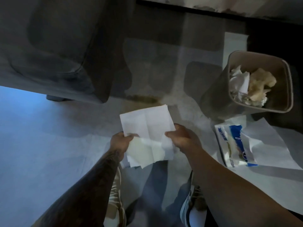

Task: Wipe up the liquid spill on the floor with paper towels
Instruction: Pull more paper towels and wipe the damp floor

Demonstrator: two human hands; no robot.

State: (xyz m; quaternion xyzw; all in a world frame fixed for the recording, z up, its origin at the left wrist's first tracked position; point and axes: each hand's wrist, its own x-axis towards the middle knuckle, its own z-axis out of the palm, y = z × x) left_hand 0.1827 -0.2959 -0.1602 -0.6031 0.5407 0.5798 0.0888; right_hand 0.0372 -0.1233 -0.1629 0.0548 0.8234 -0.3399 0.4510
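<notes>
White folded paper towels [147, 124] sit between my two hands. I see my left hand [120, 142] pinching their left edge and my right hand [182, 136] pinching the right. A brown wet spill [144, 98] lies on the pale floor [49, 136] just past my grip.

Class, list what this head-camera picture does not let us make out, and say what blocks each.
1. Head view: near edge of the spill, hidden behind the paper towels that the left hand and right hand hold.
2. Head view: print on the towel pack, blurred.
3. Head view: lower contents of the bin, covered by crumpled paper.
4. Head view: the sofa, cut off by top and left edges.
</notes>
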